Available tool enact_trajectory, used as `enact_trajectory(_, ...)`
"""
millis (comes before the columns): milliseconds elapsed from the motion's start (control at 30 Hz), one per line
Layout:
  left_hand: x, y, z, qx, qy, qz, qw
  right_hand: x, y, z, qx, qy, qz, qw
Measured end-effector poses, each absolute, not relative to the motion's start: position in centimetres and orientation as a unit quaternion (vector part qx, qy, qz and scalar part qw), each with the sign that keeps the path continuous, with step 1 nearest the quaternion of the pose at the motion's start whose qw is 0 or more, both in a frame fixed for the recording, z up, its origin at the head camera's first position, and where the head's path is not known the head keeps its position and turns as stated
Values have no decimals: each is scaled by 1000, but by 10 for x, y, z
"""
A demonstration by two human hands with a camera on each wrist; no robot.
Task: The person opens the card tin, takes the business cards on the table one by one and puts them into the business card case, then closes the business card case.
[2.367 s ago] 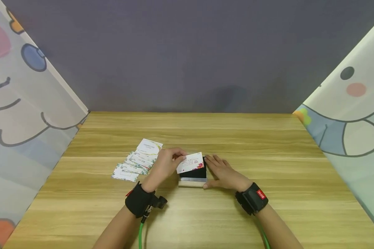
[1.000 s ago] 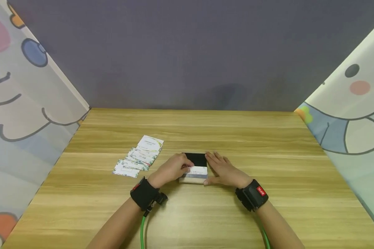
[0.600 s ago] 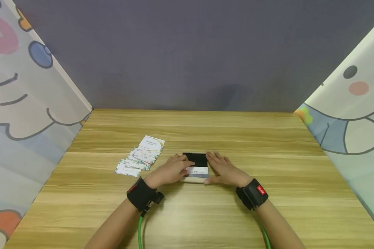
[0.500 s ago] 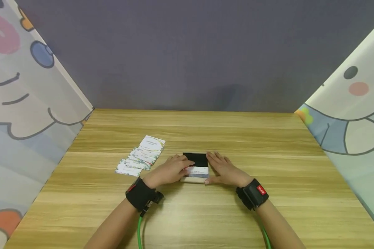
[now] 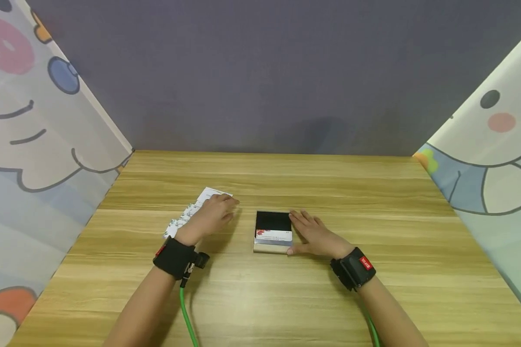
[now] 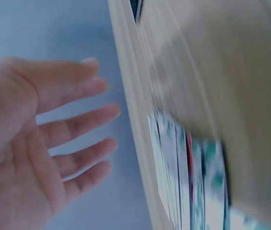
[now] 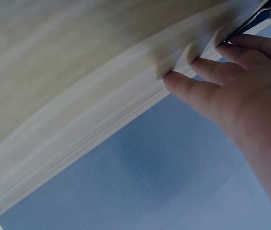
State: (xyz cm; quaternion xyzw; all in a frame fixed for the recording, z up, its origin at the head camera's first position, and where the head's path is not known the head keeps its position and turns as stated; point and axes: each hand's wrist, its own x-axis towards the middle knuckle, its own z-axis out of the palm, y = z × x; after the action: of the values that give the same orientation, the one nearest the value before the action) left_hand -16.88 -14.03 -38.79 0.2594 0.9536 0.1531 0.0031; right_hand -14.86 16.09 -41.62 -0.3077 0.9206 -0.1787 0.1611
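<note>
Head view, left grip [image 5: 212,214]: the person's left hand, fingers loosely extended and empty, over the spread cards [image 5: 191,210], hiding part of them.
Head view, right grip [image 5: 317,239]: fingers straight and spread, curled round nothing; thumb at the near right corner of the card holder [image 5: 273,220], fingertips by its far right corner.
Head view, white card with red flowers [image 5: 275,235]: flat in the near part of the holder, dark lining showing beyond it.
Head view, surface [image 5: 260,299]: wood-grained, the holder near its middle, the cards overlapping to the left.
Head view, black wristbands [image 5: 174,258]: one on each wrist, green cables [image 5: 186,315] trailing nearward.
Left wrist view, left grip: palm and slightly parted fingers, nothing held; overlapped cards beside them, leaf prints blurred.
Right wrist view, right grip: fingers extended, index fingertip at the holder's dark edge, other fingertips down at the surface.
</note>
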Motion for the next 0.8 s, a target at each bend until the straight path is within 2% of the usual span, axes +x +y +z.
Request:
enact_trajectory(267,-193,-172,-392,188,972,141,-3,-149,160,-415,-309,921,-176,160)
enact_trajectory(600,-209,-189,-395,151,973,142,101,-149,160,-414,-305,921,-177,165)
enact_trajectory(800,-213,-191,-396,140,971,145,132,-149,161,-415,-301,921,-182,168)
